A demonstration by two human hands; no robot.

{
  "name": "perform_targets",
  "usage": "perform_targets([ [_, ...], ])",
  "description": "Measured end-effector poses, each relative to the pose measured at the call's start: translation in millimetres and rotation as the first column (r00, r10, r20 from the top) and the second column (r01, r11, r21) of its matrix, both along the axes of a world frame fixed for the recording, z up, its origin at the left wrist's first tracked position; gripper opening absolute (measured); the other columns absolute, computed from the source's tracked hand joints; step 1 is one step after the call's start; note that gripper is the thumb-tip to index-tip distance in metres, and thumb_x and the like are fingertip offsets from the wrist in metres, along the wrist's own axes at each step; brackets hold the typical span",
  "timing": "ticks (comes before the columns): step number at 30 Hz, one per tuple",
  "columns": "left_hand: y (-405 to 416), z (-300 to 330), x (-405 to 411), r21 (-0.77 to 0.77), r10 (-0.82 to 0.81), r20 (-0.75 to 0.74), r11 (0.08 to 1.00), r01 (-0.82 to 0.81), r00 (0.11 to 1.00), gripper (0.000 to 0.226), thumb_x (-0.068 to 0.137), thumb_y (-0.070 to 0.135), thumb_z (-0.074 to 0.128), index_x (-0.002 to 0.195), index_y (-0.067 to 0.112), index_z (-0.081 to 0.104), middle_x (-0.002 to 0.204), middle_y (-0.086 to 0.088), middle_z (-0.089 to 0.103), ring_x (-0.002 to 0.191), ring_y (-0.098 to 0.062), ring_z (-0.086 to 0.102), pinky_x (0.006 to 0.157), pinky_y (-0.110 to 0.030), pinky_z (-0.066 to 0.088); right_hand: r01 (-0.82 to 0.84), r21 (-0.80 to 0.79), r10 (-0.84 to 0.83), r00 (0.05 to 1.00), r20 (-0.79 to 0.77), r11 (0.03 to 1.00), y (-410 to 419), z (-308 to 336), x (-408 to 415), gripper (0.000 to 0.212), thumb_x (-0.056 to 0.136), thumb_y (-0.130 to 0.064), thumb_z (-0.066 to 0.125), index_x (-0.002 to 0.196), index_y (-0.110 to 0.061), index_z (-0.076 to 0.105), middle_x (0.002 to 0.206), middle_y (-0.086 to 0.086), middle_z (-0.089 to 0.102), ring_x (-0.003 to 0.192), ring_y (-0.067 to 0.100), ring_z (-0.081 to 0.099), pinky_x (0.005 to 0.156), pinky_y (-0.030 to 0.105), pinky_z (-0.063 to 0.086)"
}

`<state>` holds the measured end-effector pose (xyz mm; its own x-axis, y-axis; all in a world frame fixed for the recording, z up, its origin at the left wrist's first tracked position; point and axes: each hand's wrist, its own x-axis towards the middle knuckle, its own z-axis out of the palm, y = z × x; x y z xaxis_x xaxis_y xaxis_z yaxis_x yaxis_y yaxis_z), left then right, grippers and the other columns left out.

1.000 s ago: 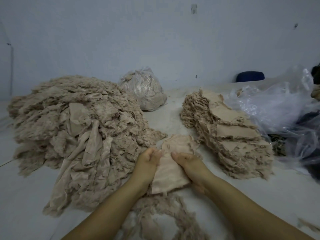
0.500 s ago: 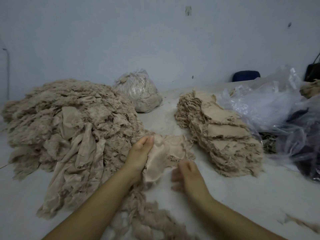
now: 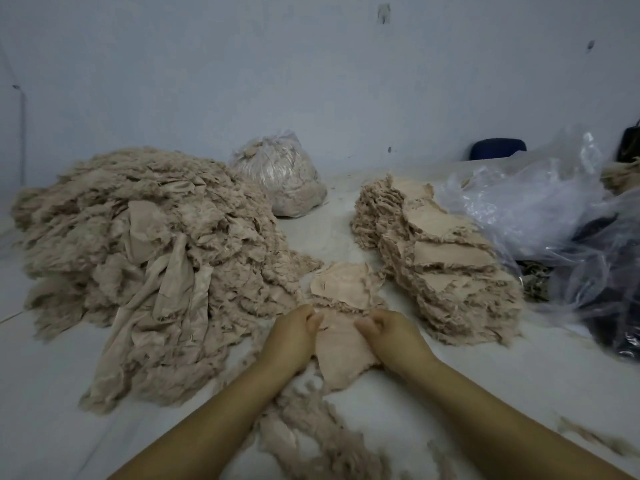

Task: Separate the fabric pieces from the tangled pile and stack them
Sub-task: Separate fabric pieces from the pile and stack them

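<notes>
both hands, left hand (image 3: 292, 336) and right hand (image 3: 391, 336), pinch one beige fabric piece (image 3: 341, 355) between them. the tangled pile (image 3: 138, 258) sits left of the hands, the stack (image 3: 440, 258) to their right.

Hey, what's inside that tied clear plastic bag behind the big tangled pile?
The clear plastic bag looks stuffed with beige fabric scraps like those in the tangled pile. The crinkled plastic blurs them, so anything deeper inside is hidden.

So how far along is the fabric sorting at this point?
Done: a tall stack of sorted pieces stands on the right. In hand: the left hand and right hand both grip one flat fabric piece. Left: the tangled pile on the left is much bigger than the stack, so most remains.
</notes>
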<state>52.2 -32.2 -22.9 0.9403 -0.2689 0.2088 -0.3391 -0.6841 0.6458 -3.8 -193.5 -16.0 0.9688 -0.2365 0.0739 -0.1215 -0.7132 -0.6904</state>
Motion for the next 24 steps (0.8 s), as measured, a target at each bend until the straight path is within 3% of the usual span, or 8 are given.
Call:
perform_targets([
  [2,2,0,4,0.108,0.012,-0.011,0.994,-0.011,1.0,0.029,0.098,0.034,0.044,0.077,0.015,0.05,0.077,-0.005,0.059,0.081,-0.025,0.057,0.063,-0.032,0.035,-0.026,-0.2,0.004,0.994,-0.107,0.979,-7,7,0,0.009,0.094,-0.027,0.047,0.089,-0.02,0.048,0.082,0.0,0.059,0.087,0.025,0.059,0.066,0.029,0.037],
  [4,5,4,6,0.234,0.053,-0.006,0.971,-0.05,0.999,0.034,0.097,0.046,0.038,0.092,0.016,0.052,0.087,-0.004,0.062,0.084,-0.025,0.058,0.065,-0.032,0.04,-0.024,-0.377,-0.023,0.992,-0.12,0.926,-11,13,-3,0.022,0.092,-0.019,0.046,0.114,-0.019,0.043,0.104,0.008,0.06,0.095,0.028,0.061,0.067,0.03,0.04],
  [8,10,12,2,0.244,-0.099,0.295,0.969,0.026,0.95,0.026,0.098,0.038,0.041,0.104,0.02,0.06,0.099,0.002,0.056,0.09,-0.017,0.055,0.067,-0.03,0.041,-0.18,-0.228,0.195,0.98,0.041,0.957,-6,14,-8,0.014,0.089,-0.033,0.06,0.098,-0.025,0.052,0.095,0.0,0.054,0.085,0.018,0.057,0.067,0.028,0.04],
  [11,11,8,-4,0.351,-0.461,0.25,0.863,0.364,0.852,0.028,0.097,0.032,0.048,0.116,0.023,0.065,0.108,0.004,0.05,0.102,-0.01,0.045,0.083,-0.023,0.038,-0.367,-0.254,0.353,0.93,-0.102,0.895,-6,8,-8,0.028,0.081,-0.048,0.069,0.1,-0.028,0.06,0.1,-0.005,0.047,0.093,0.012,0.048,0.08,0.025,0.04],
  [13,15,5,-5,0.395,-0.478,0.155,0.832,0.389,0.865,0.028,0.095,0.037,0.049,0.114,0.025,0.067,0.1,0.007,0.051,0.098,-0.01,0.049,0.078,-0.021,0.036,-0.359,-0.341,0.334,0.933,-0.133,0.869,-12,11,-5,0.029,0.084,-0.045,0.067,0.107,-0.028,0.063,0.106,-0.006,0.047,0.107,0.013,0.045,0.094,0.029,0.04],
  [18,28,17,2,0.005,-0.408,-0.209,0.908,0.419,0.889,0.012,0.088,0.043,0.061,0.088,0.036,0.071,0.084,0.015,0.07,0.069,0.0,0.063,0.067,-0.021,0.05,-0.189,-0.217,0.153,0.973,-0.174,0.958,-25,31,8,0.014,0.089,-0.014,0.056,0.087,-0.026,0.064,0.091,-0.007,0.061,0.084,0.011,0.057,0.067,0.019,0.041],
  [21,22,21,11,0.123,-0.32,-0.143,0.933,0.338,0.936,0.013,0.089,0.034,0.062,0.09,0.028,0.073,0.085,0.01,0.071,0.073,-0.002,0.063,0.07,-0.023,0.051,0.03,-0.184,-0.036,0.999,-0.034,0.983,-23,38,33,0.013,0.095,-0.024,0.053,0.086,-0.015,0.052,0.075,-0.001,0.053,0.073,0.018,0.05,0.062,0.028,0.035],
  [24,9,22,16,-0.108,-0.202,-0.261,0.978,0.18,0.944,0.017,0.092,0.017,0.059,0.078,0.014,0.069,0.062,0.002,0.063,0.047,-0.005,0.056,0.05,-0.019,0.046,0.105,-0.125,-0.119,0.986,-0.117,0.987,-16,36,59,0.03,0.095,-0.036,0.054,0.088,-0.007,0.05,0.076,0.009,0.055,0.077,0.026,0.057,0.057,0.028,0.036],
])
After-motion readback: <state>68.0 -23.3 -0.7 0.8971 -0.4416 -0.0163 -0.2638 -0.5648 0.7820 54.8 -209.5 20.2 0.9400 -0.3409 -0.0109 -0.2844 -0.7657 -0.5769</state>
